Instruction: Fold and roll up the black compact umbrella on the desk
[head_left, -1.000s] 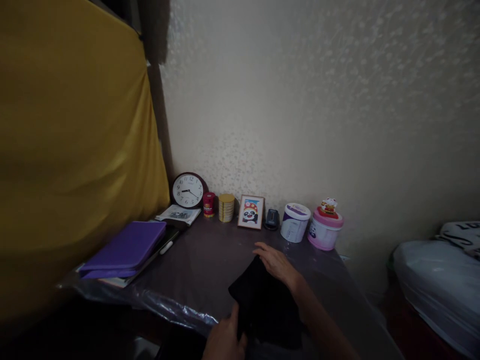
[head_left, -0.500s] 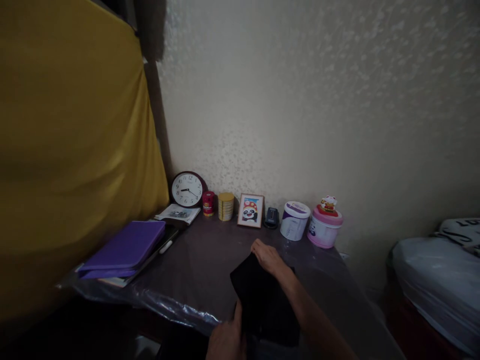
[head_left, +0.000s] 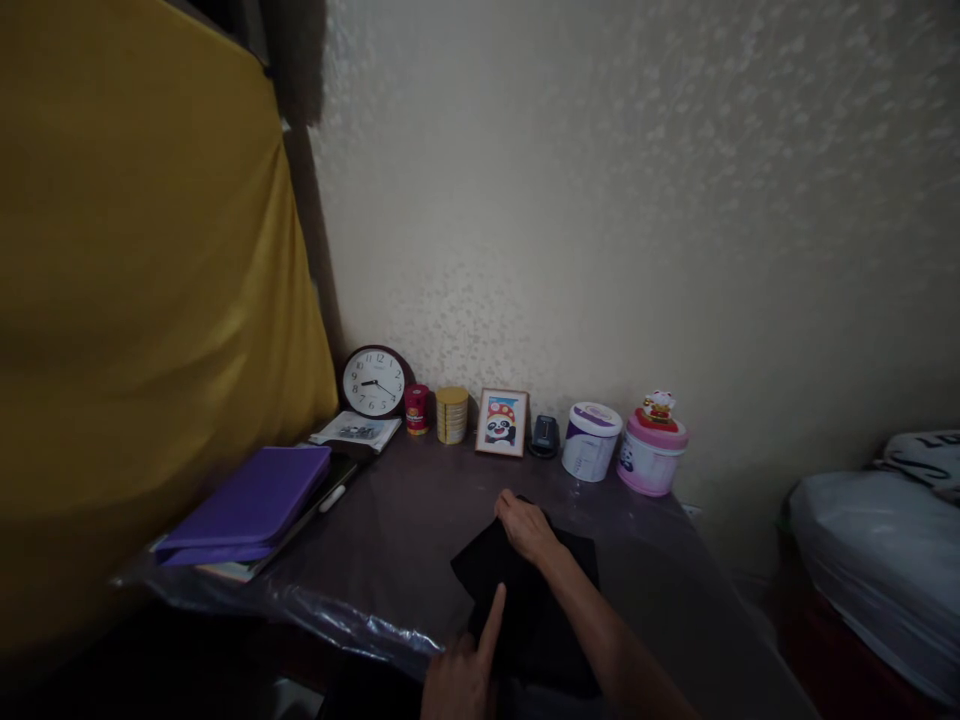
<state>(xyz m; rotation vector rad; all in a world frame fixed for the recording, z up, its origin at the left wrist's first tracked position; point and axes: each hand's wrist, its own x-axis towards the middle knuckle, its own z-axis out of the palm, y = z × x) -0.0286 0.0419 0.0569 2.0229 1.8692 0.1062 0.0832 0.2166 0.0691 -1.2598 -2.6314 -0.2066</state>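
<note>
A folded piece of black cloth (head_left: 551, 620), its exact kind too dark to make out, lies on the near part of the table. My right hand (head_left: 527, 527) pinches the cloth's far edge, fingers closed, and its forearm crosses over the right side of the fabric. At the near left of the cloth, my left hand (head_left: 461, 675) stretches out its index finger, the tip resting against the fabric. The other fingers of that hand are in shadow and partly hidden. One corner of the cloth sticks out to the left between the two hands.
Along the wall stand a clock (head_left: 373, 382), a red tin (head_left: 417, 410), a yellow-lidded container (head_left: 452, 416), a framed panda picture (head_left: 501, 424), a dark device (head_left: 544, 436), a white tub (head_left: 591, 443) and a pink tub (head_left: 651, 458). Purple folder (head_left: 251, 500) and white marker (head_left: 332, 498) lie left.
My right hand has shifted slightly left and lower with the cloth's edge, and the fabric lies flatter. My left index finger has moved up and right onto the cloth.
</note>
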